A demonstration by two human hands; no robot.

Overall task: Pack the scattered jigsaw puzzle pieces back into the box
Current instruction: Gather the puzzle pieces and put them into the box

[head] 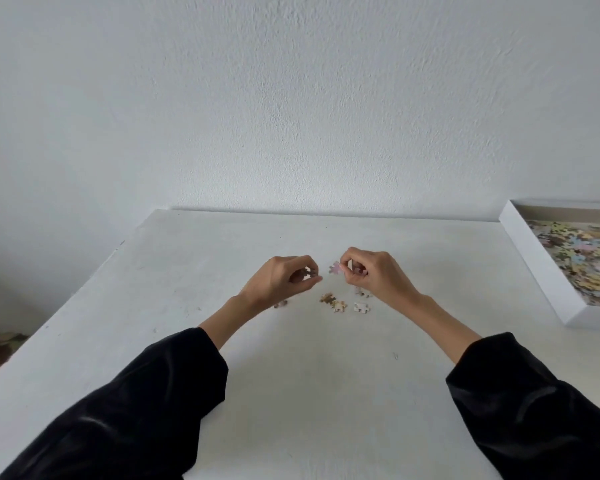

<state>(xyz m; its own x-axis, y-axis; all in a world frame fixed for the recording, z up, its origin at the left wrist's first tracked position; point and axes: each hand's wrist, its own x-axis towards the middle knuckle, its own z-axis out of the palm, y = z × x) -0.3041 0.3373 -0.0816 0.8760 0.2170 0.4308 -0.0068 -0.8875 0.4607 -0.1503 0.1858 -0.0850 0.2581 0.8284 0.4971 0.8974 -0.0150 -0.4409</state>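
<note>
A small pink cardboard puzzle piece (334, 268) is pinched between the thumb and the fingers (347, 268) of the right hand (371, 275), lifted above the white painted worktop (187, 278). The left hand (284, 277) is curled with its fingers (303, 271) closed on a small dark puzzle piece (309, 272), only partly seen. The two hands are held near each other, not touching.

On the worktop, a few loose pieces are left: a brown one (327, 298) and a beige one (339, 306) just below the hands at 6 o'clock, a whitish one (361, 307) at 5 o'clock of them, one more (362, 292) partly hidden under the right hand, and one (280, 303) beside the left wrist. The shallow white cardboard box (541, 268), already holding many pastel pieces, lies at 3 o'clock, well apart from the hands, at the right edge of the view.

The task seems nearly finished. To do this step well, the remaining pieces could be gathered into the closed hands first, so that fewer trips to the box are needed. The pieces are thin and flat, so they are probably best lifted by a fingernail under an edge. Over the box, the fingers should be opened low, so nothing bounces out.
</note>
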